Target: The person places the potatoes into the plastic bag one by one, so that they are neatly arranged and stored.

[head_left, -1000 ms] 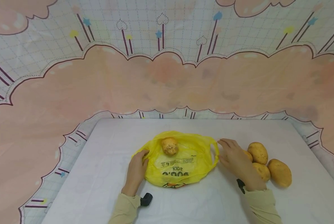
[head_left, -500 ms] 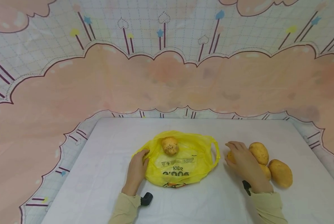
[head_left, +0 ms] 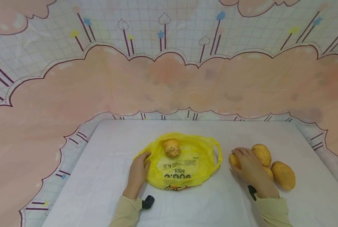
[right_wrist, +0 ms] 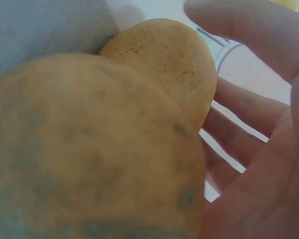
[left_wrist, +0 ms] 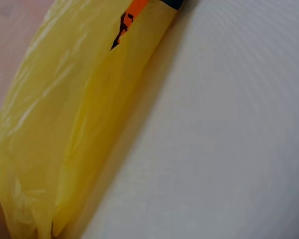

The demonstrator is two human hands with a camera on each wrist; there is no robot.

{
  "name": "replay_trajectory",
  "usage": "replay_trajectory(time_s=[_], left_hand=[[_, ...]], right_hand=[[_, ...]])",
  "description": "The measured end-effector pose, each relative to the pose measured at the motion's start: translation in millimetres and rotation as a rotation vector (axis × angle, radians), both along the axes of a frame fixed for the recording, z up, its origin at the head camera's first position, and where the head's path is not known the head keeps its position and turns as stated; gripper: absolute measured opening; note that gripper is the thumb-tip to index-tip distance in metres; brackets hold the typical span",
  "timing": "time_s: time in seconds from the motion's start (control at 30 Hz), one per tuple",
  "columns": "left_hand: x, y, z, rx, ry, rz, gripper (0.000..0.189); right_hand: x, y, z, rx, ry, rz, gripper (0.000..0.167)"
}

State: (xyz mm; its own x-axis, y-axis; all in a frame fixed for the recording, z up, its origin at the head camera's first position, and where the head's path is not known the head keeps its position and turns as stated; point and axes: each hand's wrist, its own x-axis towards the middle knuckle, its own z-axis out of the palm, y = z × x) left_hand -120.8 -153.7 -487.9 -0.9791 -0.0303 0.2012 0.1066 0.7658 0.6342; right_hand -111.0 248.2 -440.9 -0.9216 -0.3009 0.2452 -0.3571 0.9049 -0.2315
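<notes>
The right hand (head_left: pixel 247 167) is over the leftmost loose potato (head_left: pixel 234 160), its fingers (right_wrist: pixel 239 129) spread, with gaps of light between them, and curved along one side of it. The thumb (right_wrist: pixel 249 25) stands off from the skin, so I see no pinch there. The left hand (head_left: pixel 137 175) is across at the left edge of the bag (head_left: pixel 183 157), pinching the thin yellow plastic; the exact set of its fingertips I can't make out, as the plastic bunches up around them.

That bag lies open on the table, a handle loop on its right side and dark print toward the front. A bagged potato (head_left: pixel 171 148) sits inside, near the back rim.

Just beyond the right hand three more sit close together: a back potato (head_left: pixel 262 155), a front potato (head_left: pixel 269 173) partly hidden by that hand, and an outer potato (head_left: pixel 283 175) furthest right. Both wrists carry a black mount (head_left: pixel 148 202) below tan sleeves (head_left: pixel 126 209). Under everything is the white table (head_left: pixel 191 208), and behind it hangs a peach cloth (head_left: pixel 169 82) with scalloped outlines and a pale grid.
</notes>
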Motion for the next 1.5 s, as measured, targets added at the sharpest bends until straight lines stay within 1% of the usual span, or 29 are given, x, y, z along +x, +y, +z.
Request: replay_trajectory(time_s=[0.2,0.37,0.63,0.93,1.03,1.27,1.5], left_hand=[[-0.5,-0.1,-1.1,-0.001,-0.006,-0.004,0.034],[-0.9,0.6,-0.9,-0.005,-0.009,-0.001,0.034],[-0.6,0.9,0.4,-0.006,-0.008,-0.003,0.034],[-0.3,0.9,1.7,-0.002,-0.005,-0.005,0.034],[-0.1,0.8,1.2,-0.004,-0.003,-0.005,0.034],[0.7,0.4,0.8,0.009,-0.006,-0.002,0.034],[0.7,-0.2,-0.3,0.009,0.001,0.004,0.034]], right_hand=[[1.4,0,2.0,0.009,-0.057,-0.026,0.047],[1.9,0,2.3,0.03,-0.072,-0.039,0.048],[0.2,0,2.5,0.017,-0.06,-0.033,0.047],[0.9,-1,7.7,-0.016,-0.008,-0.019,0.046],[0.5,-1,10.3,-0.022,-0.014,-0.013,0.048],[1.8,-5,19.2,-0.017,-0.061,-0.024,0.05],[1.3,-9,26.3,-0.029,-0.062,-0.025,0.052]])
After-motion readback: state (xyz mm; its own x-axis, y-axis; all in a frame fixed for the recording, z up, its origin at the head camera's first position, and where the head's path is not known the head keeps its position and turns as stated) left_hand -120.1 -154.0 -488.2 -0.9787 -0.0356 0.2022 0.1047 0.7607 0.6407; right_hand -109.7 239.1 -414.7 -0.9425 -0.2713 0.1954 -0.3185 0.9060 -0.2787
